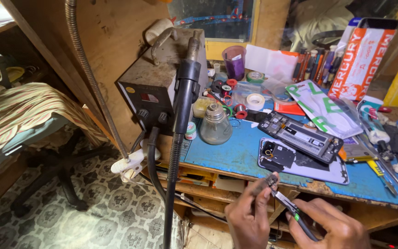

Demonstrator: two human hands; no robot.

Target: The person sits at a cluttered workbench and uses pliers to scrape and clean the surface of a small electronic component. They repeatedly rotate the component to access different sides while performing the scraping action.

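The left hand [249, 216] pinches a small part [271, 180] in closed fingers. The right hand [335, 228] grips tweezers [287, 203], whose tips touch the part, below the bench [236, 154].

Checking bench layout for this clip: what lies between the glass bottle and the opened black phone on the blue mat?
In the head view, only bare blue mat lies between the clear glass bottle and the opened black phone.

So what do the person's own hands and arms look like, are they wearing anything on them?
Both are bare. The left hand and the right hand show no gloves, rings or watch, and no sleeve reaches the part of the wrists in view. The forearms are cut off by the bottom edge of the picture, so anything worn higher up cannot be told.
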